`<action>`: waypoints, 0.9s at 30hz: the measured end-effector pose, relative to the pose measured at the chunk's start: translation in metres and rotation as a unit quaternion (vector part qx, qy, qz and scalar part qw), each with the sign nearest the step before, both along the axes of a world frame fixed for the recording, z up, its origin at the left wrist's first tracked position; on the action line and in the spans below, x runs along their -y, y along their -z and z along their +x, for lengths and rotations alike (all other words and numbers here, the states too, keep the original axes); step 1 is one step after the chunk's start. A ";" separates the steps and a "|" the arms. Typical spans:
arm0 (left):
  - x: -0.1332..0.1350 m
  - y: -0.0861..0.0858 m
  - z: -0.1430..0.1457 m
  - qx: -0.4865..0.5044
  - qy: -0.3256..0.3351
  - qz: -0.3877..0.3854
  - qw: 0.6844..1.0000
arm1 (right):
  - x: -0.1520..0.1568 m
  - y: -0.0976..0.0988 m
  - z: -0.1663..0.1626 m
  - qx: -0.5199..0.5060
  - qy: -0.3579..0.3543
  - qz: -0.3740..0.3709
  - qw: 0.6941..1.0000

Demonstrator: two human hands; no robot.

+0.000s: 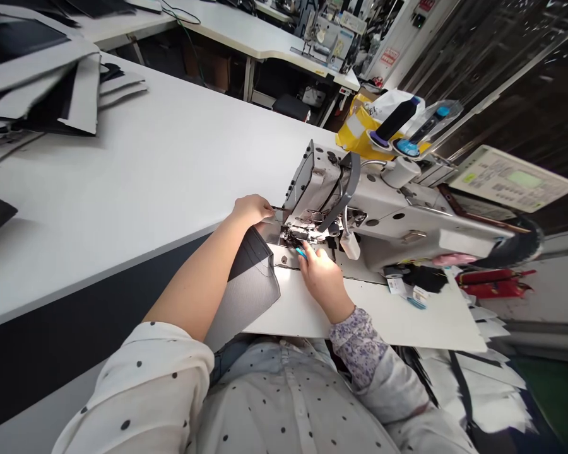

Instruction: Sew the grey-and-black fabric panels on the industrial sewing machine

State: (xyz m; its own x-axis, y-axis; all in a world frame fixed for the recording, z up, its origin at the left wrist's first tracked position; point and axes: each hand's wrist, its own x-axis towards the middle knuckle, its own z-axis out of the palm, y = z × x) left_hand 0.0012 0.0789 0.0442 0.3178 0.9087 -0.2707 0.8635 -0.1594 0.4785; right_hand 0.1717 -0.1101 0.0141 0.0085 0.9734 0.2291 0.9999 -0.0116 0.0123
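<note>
My left hand is at the far left side of the sewing machine, fingertips pinched together by the metal bed plate. What they grip, if anything, is too small to make out. Close to the needle area, my right hand is closed around a small blue tool, whose tip is lost among the machine parts. A dark piece with a grey woven face and stitched edge lies under my left forearm, folded over the table's front edge. The machine's lamp lights the needle area.
Stacked black and grey pieces lie on the white table at left. Thread spools and a control panel stand on the right. Black fabric and tags rest beside the machine, with a red pouch beyond.
</note>
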 end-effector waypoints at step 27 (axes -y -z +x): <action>0.051 -0.021 -0.005 -0.057 0.250 0.077 0.964 | -0.009 -0.010 -0.038 -0.077 -0.027 -0.144 0.986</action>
